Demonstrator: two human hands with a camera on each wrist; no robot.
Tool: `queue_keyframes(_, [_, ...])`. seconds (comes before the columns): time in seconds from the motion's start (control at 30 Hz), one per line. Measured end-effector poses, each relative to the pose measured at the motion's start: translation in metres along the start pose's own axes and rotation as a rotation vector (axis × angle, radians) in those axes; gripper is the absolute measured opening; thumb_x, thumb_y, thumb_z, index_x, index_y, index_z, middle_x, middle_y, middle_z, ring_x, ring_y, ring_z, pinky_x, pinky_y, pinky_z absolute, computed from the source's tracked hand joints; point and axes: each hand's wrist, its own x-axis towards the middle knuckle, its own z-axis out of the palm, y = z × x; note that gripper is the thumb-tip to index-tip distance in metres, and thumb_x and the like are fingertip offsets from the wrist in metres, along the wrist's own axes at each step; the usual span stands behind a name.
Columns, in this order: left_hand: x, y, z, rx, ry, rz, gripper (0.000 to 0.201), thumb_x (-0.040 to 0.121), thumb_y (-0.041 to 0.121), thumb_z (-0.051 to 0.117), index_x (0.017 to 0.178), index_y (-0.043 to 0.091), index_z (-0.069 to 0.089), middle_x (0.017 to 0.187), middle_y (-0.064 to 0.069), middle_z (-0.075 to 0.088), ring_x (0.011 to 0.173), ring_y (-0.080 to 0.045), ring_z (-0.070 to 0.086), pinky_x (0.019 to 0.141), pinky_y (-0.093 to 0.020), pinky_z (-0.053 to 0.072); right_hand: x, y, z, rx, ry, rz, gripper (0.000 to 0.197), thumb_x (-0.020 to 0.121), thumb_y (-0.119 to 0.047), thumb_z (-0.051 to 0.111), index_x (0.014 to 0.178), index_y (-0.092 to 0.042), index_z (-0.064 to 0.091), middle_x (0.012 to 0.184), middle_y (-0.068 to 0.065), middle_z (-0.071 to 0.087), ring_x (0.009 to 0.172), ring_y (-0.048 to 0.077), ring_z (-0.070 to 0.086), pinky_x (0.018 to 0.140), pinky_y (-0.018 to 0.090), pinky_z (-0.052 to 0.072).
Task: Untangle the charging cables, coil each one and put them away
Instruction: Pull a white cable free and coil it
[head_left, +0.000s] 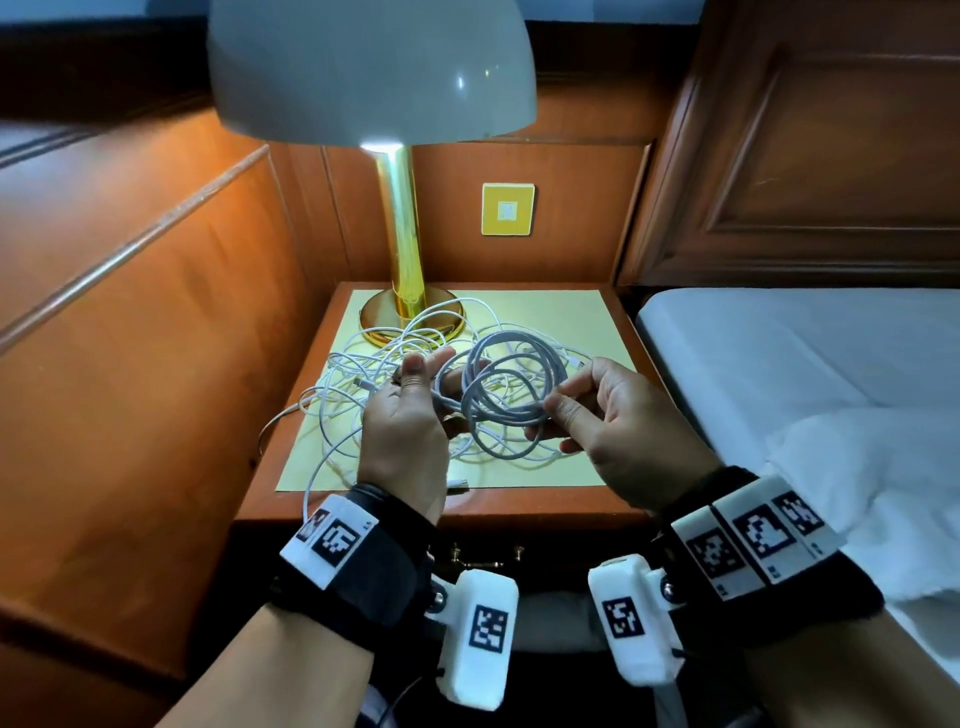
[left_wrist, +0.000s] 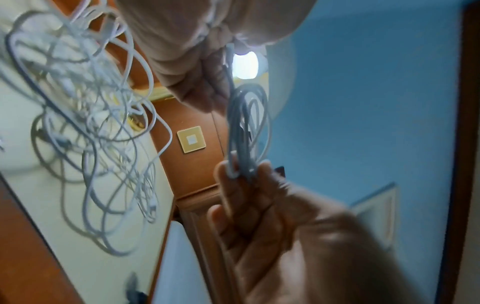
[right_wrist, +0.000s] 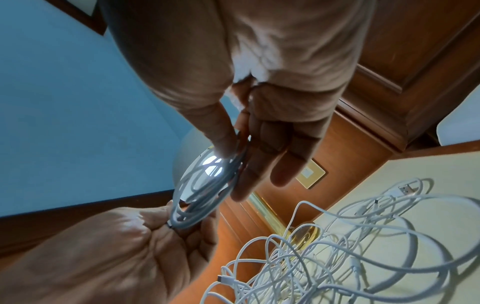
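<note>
A coiled white charging cable (head_left: 506, 397) hangs in the air above the nightstand, held between both hands. My left hand (head_left: 431, 387) grips the coil's left side, thumb up. My right hand (head_left: 556, 408) pinches the coil's right side between thumb and forefinger. In the left wrist view the coil (left_wrist: 246, 123) runs edge-on from my left hand (left_wrist: 218, 90) down to the right hand's fingertips (left_wrist: 262, 170). The right wrist view shows my right hand (right_wrist: 237, 153) on the coil (right_wrist: 202, 185). A tangle of white cables (head_left: 374, 374) (left_wrist: 91, 102) (right_wrist: 337, 257) lies under the hands.
The nightstand (head_left: 550, 322) has a pale yellow top; a brass lamp (head_left: 408, 291) stands at its back, cables looped round the base. One cable (head_left: 306, 493) droops over the front left edge. A bed (head_left: 779, 358) is on the right, wood panelling on the left, a drawer handle (head_left: 478, 560) below.
</note>
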Motion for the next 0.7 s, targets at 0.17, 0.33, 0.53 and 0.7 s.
queue_keyframes(0.17, [-0.005,0.009,0.001,-0.377,-0.175,-0.245,0.047,0.109,0.033,0.029,0.12,-0.003,0.057,0.072,-0.006,0.064,0.066,-0.015,0.062,0.066,-0.028,0.057,0.003,0.003,-0.004,-0.199,0.003,-0.052,0.003,0.099,-0.016,0.059,0.098,-0.014,0.059,0.08,-0.001,0.076,0.079,0.003,0.071,0.071,0.019,0.052])
queue_keyframes(0.33, [-0.006,-0.001,0.006,-0.073,-0.231,-0.122,0.049,0.096,0.044,0.045,0.12,0.004,0.059,0.076,-0.003,0.058,0.066,-0.015,0.055,0.063,-0.03,0.05,0.002,0.011,-0.001,-0.251,0.036,-0.034,0.005,0.097,-0.021,0.062,0.096,-0.018,0.059,0.084,-0.002,0.073,0.084,0.011,0.071,0.084,0.036,0.057])
queue_keyframes(0.53, [-0.004,-0.01,0.003,0.196,-0.416,0.014,0.048,0.084,0.04,0.068,0.117,0.007,0.058,0.07,0.005,0.059,0.066,-0.01,0.053,0.063,-0.024,0.046,0.003,0.015,0.0,0.062,0.061,0.056,0.006,0.096,-0.016,0.062,0.099,-0.013,0.059,0.092,0.003,0.076,0.094,0.019,0.072,0.089,0.046,0.057])
queue_keyframes(0.7, [-0.002,-0.009,0.004,0.193,-0.482,-0.031,0.05,0.082,0.043,0.071,0.113,0.004,0.067,0.074,-0.002,0.065,0.06,-0.009,0.05,0.052,-0.02,0.034,0.008,0.021,0.0,0.219,0.081,0.126,0.009,0.098,-0.017,0.061,0.101,-0.011,0.056,0.102,0.019,0.072,0.1,0.033,0.07,0.089,0.053,0.056])
